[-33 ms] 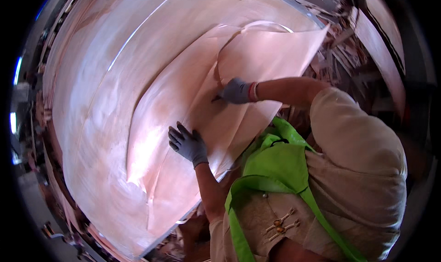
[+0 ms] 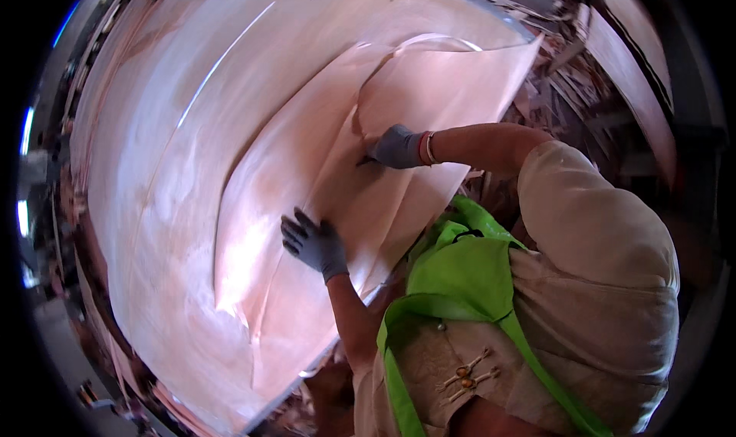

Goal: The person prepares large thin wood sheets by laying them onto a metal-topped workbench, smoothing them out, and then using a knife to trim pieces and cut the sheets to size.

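A thin, wavy sheet of pale pinkish wood veneer (image 2: 291, 149) lies over larger pale sheets. My left hand (image 2: 316, 245), in a grey glove with darker fingers, rests flat on the veneer with its fingers spread. Farther up and to the right, my right hand (image 2: 400, 146), also gloved in grey, is closed. A small dark pointed tool (image 2: 365, 161) sticks out from its fingers and its tip meets the veneer; most of it is hidden in the fist, so its exact kind is unclear.
The wide stack of pale veneer sheets (image 2: 161, 230) fills the left and far side. Broken wood strips (image 2: 571, 92) lie heaped beyond its right edge. Long curved sheets (image 2: 629, 84) stand at the far right. A bright green apron (image 2: 460, 276) hangs on my front.
The view has shifted slightly. Both hands keep nearly the same places on the veneer, my left flat and my right closed on the tool.
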Tool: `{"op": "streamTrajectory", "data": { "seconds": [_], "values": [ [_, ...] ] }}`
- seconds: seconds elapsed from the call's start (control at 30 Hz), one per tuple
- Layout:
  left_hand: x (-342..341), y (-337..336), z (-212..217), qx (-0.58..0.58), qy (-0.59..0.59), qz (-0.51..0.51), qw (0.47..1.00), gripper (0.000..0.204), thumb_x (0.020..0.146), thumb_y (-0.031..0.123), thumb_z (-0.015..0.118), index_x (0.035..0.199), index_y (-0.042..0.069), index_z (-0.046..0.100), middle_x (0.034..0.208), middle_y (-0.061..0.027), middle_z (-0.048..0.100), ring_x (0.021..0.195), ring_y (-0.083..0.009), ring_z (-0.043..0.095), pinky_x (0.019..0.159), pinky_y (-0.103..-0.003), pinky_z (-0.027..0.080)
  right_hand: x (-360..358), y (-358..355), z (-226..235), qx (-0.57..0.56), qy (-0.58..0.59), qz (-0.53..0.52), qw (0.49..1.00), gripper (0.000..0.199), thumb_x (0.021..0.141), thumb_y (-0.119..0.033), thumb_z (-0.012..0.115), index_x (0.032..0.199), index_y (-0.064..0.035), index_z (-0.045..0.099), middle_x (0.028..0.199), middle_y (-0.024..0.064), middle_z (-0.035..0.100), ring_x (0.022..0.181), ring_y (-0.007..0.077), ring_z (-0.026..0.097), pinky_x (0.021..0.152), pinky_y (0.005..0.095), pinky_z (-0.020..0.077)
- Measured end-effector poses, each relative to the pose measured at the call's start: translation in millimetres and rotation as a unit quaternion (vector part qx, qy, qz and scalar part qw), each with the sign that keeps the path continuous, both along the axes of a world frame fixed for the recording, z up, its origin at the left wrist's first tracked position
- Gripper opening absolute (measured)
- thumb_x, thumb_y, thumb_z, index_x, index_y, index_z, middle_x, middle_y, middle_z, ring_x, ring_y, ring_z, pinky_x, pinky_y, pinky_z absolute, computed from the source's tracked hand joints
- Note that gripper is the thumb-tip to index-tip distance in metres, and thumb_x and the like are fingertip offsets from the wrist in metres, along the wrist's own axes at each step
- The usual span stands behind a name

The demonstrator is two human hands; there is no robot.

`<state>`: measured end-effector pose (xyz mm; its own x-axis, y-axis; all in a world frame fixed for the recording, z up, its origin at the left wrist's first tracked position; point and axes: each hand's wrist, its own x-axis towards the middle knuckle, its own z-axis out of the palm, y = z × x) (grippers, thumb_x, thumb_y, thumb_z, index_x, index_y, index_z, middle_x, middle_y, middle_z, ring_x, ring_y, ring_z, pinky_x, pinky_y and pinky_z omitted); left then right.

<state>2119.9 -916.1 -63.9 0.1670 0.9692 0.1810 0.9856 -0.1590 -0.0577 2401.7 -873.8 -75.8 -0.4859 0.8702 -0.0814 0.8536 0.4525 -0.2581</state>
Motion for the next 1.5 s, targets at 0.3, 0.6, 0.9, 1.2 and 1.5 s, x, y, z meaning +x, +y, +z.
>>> {"op": "streamTrajectory", "data": {
  "seconds": [0.3,0.6,0.9,1.2,1.5],
  "values": [
    [135,9,-29,0.009,-0.123,-0.137,0.983,0.073,0.087,0.040,0.047,0.138,-0.008,0.025,0.145,-0.0241,0.026,0.134,-0.0375,0.026,0.110,-0.049,0.018,34,19,12,0.005,-0.114,0.070,0.991,0.015,0.078,-0.021,0.058,0.087,-0.0161,0.069,0.083,0.0059,0.068,0.075,0.0266,0.067,0.059,0.0396,0.0520],
    [168,8,-25,-0.009,-0.006,-0.168,0.986,0.064,0.088,0.037,0.047,0.141,0.006,0.030,0.144,-0.0248,0.028,0.133,-0.0398,0.027,0.108,-0.052,0.020,156,13,7,-0.077,0.012,-0.020,0.997,0.022,0.082,-0.027,0.057,0.099,-0.0202,0.069,0.099,0.0040,0.068,0.087,0.0247,0.065,0.071,0.0389,0.0524],
    [315,17,-21,0.007,-0.062,-0.201,0.978,0.065,0.086,0.037,0.052,0.133,-0.003,0.035,0.140,-0.0231,0.034,0.132,-0.0372,0.029,0.109,-0.050,0.020,212,3,-8,-0.067,-0.054,-0.041,0.995,0.021,0.082,-0.027,0.056,0.097,-0.0157,0.066,0.087,0.0063,0.067,0.077,0.0256,0.066,0.066,0.0384,0.0530],
    [344,14,-22,-0.002,0.009,-0.238,0.971,0.064,0.088,0.038,0.047,0.137,0.000,0.033,0.141,-0.0288,0.029,0.132,-0.0437,0.026,0.109,-0.052,0.017,400,-78,-3,0.040,0.019,-0.183,0.982,0.024,0.081,-0.027,0.056,0.099,-0.0130,0.065,0.091,0.0124,0.065,0.080,0.0301,0.065,0.069,0.0395,0.0527],
    [481,-5,-41,-0.017,-0.109,-0.324,0.940,0.074,0.081,0.050,0.052,0.135,0.001,0.037,0.140,-0.0238,0.035,0.132,-0.0378,0.029,0.109,-0.051,0.018,384,-81,6,-0.004,-0.020,-0.189,0.982,0.018,0.080,-0.019,0.054,0.093,-0.0104,0.063,0.073,0.0138,0.065,0.067,0.0331,0.065,0.056,0.0427,0.0497]
  ]
}}
